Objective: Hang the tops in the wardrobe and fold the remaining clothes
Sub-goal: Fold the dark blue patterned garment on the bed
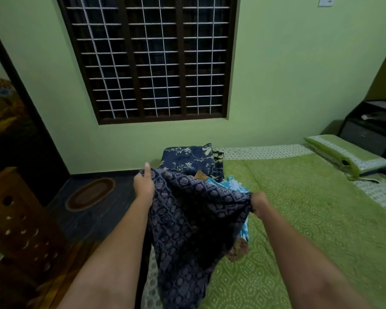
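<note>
Dark-blue printed cloth is up off the bed, stretched between both hands over the near left corner, its lower part hanging down past the mattress edge. Left hand grips one upper edge with the thumb sticking up, right hand has its fingers bunched tight round the opposite edge, and held apart like that they spread the piece, which looks like a way to read its shape (top or not, I can't tell yet from this drape) before it gets hung or folded. Just beyond it, a small heap waits on the bed: a light-blue garment and a brownish patterned piece peeking out from under the held cloth, and farther off a folded navy floral bundle at the far left edge. All of it sits on a green patterned bedsheet, with a green pillow far right. Behind, a green wall with a barred window; an oval mat lies on the dark floor to the left, and a wooden perforated basket stands at near left. No wardrobe clearly in shot.
</note>
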A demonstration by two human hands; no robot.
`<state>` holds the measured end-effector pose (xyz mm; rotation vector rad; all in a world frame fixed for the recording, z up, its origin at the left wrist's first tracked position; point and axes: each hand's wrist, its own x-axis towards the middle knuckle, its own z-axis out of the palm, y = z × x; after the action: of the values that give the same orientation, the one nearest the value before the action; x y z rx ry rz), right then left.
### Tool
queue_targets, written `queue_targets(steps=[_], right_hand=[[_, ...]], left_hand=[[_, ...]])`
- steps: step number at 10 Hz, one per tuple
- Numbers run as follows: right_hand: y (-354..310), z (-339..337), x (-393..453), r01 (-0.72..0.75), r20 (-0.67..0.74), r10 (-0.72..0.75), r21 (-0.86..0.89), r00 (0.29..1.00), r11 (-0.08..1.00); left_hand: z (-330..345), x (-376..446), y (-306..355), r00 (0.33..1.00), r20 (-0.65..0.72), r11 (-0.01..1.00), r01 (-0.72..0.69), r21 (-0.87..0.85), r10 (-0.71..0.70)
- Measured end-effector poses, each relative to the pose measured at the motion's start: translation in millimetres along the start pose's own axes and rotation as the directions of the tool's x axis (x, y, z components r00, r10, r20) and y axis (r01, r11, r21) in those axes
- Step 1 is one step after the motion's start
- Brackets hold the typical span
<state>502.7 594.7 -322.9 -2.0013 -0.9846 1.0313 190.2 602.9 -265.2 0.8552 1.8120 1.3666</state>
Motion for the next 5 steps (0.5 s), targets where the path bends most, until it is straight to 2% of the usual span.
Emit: queue_targets(steps=[1, 2, 3, 4, 5], right_hand=[[15, -33, 48, 0.042, -0.097, -0.031, 0.113, 0.995, 0.993], [0, -57, 77, -0.001, 0.029, -0.008, 0.281, 1.000, 0.960], [-79, -115, 85, 0.077, 0.104, -0.178, 0.615, 0.979, 0.785], [-128, -154, 73, 0.166, 0.204, -0.383, 0.652, 0.901, 0.739], [-127, -172, 96, 0.354, 0.223, -0.443, 0.347, 0.868, 0.868]], left_hand=[[3, -5, 1, 0.997, -0.073, 0.920, 0.022, 0.392, 0.007], [9, -1, 11, 0.996, -0.093, 0.894, 0.027, 0.447, 0.016], [20, 13, 69, 0.991, -0.064, 0.989, -0.108, 0.105, 0.115], [31, 17, 110, 0.985, -0.002, 0.983, -0.172, -0.069, 0.172], [48, 31, 108, 0.975, -0.034, 0.968, -0.213, 0.135, 0.219]])
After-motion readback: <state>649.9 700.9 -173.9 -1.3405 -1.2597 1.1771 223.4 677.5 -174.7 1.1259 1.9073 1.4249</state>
